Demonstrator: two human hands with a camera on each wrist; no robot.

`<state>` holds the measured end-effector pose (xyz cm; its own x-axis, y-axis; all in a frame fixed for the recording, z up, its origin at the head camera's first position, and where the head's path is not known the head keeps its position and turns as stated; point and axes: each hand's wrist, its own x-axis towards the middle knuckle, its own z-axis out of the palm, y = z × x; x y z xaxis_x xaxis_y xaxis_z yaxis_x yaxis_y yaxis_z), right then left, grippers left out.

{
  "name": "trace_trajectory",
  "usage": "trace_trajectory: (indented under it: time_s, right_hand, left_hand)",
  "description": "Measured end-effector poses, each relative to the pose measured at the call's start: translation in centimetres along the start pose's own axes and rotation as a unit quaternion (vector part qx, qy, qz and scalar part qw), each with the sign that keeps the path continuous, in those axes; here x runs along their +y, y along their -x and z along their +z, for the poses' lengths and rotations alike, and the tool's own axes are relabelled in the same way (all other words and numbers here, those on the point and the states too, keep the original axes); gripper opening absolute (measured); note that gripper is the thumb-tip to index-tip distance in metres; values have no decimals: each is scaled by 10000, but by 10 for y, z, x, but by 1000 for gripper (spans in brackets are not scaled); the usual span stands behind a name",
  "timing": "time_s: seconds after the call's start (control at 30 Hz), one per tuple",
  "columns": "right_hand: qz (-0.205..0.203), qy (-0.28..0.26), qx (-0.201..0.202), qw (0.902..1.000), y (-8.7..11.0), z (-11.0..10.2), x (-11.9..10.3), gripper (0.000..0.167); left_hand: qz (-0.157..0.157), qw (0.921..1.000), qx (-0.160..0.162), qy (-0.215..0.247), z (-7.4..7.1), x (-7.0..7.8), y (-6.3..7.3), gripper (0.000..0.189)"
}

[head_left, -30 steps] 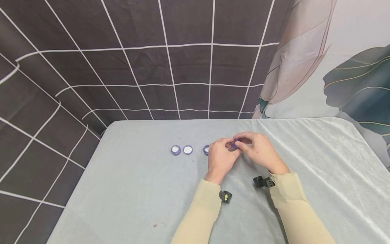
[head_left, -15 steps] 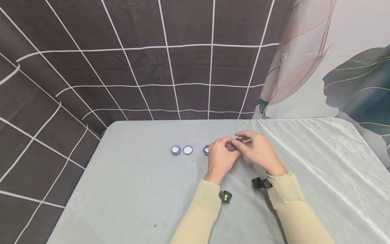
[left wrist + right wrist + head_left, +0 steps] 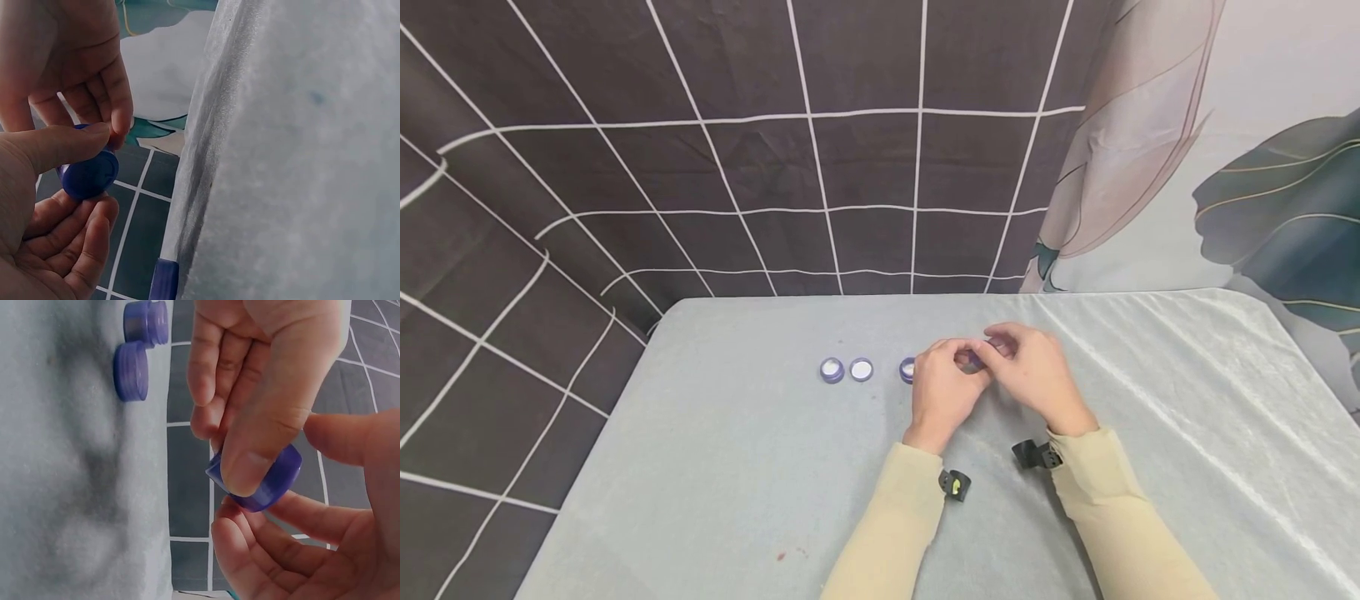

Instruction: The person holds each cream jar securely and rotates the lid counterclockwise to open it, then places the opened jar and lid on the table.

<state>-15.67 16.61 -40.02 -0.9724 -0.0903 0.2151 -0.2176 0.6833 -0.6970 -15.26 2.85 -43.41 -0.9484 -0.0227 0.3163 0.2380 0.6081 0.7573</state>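
A small purple screw-top jar is held between both hands above the table. My left hand pinches it, with the thumb across its side in the right wrist view. My right hand has its fingers curled about the jar's other end, and its fingertips touch it. In the left wrist view the round purple end of the jar shows under the left thumb. On the table left of the hands are an open purple jar, a purple lid and another purple piece, partly hidden by my left hand.
A pale grey velvety cloth covers the table. Dark curtain with white grid lines hangs behind and to the left, and a leaf-patterned curtain at the right. Black wrist cameras are strapped to both sleeves.
My right hand has turned and shifted slightly left, its thumb sliding across the jar toward my left hand. My left hand and the pieces on the table stay in place.
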Motion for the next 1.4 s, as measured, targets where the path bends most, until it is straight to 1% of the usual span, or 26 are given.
trace_trajectory:
  time_s: [0.17, 0.27, 0.63, 1.2, 1.4]
  right_hand:
    - [121, 119, 45, 9998, 1, 1, -2, 44]
    - [111, 156, 87, 9998, 1, 3, -2, 44]
    - [-136, 265, 231, 9993, -1, 7, -1, 32]
    - [-246, 356, 231, 9988, 0, 7, 1, 26]
    - [-264, 293, 189, 9990, -1, 6, 1, 27]
  left_hand:
    - [11, 10000, 14, -19, -1, 0, 0, 31]
    - [10, 10000, 39, -48, -1, 0, 0, 30]
    - [-13, 10000, 71, 5, -1, 0, -1, 29]
    - [23, 10000, 57, -23, 0, 0, 0, 29]
    - [-8, 10000, 31, 15, 0, 0, 0, 30]
